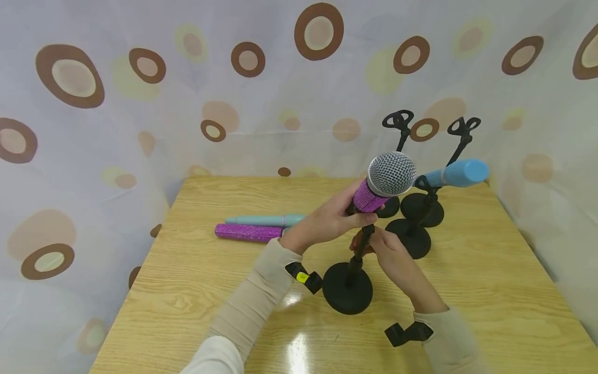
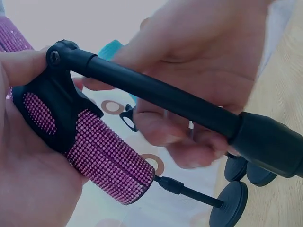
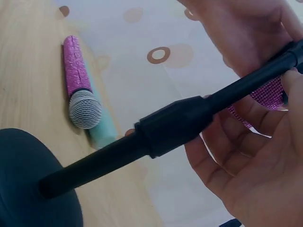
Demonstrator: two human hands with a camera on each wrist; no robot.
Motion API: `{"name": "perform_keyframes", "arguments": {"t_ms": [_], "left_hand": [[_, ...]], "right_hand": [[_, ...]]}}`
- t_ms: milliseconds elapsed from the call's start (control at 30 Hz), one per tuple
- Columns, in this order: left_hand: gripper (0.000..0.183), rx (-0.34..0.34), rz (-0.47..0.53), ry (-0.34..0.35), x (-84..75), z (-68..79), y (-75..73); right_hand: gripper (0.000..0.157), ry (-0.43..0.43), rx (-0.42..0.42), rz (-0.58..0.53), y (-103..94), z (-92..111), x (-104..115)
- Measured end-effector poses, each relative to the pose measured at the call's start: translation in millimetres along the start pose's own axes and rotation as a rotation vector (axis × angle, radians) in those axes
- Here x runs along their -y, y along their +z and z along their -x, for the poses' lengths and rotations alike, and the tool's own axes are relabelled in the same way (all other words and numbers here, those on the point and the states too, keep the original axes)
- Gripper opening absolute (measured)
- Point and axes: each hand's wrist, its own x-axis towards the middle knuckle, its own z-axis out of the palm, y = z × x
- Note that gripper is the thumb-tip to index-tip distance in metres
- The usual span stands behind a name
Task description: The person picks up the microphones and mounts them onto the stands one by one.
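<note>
**Purple mic going into a stand clip**

The sleeves (image 1: 252,306) are lying nearest the camera, above the tabletop (image 1: 490,291). The left hand (image 1: 327,221) is grasping the purple mic (image 1: 380,184), its grip clenched round the glittery body, which is sitting in the clip (image 2: 45,101) of the stand (image 1: 350,283) near the front of the tabletop. The right hand (image 1: 390,254) is curling its fingers round the stand's pole just below the mic. A second purple mic (image 1: 247,232) and a teal mic (image 1: 266,220) are lying side by side at the left. Behind, a blue mic (image 1: 460,173) is resting on another stand (image 1: 411,236), with two bare stands (image 1: 422,208) beyond.
</note>
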Motion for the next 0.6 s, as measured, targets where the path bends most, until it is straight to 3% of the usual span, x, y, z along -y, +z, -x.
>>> {"name": "perform_keyframes", "arguments": {"t_ms": [200, 367, 600], "left_hand": [[0.050, 0.036, 0.095, -0.009, 1.9, -2.0, -0.2], [0.043, 0.080, 0.161, -0.027, 2.2, -3.3, -0.1], [0.045, 0.049, 0.111, 0.006, 6.7, -2.9, 2.6]], "right_hand": [[0.047, 0.044, -0.010, -0.018, 9.7, 6, -14], [0.047, 0.040, 0.032, -0.046, 18.6, 15, -29], [0.043, 0.039, 0.069, -0.028, 41.1, 37, -72]]}}
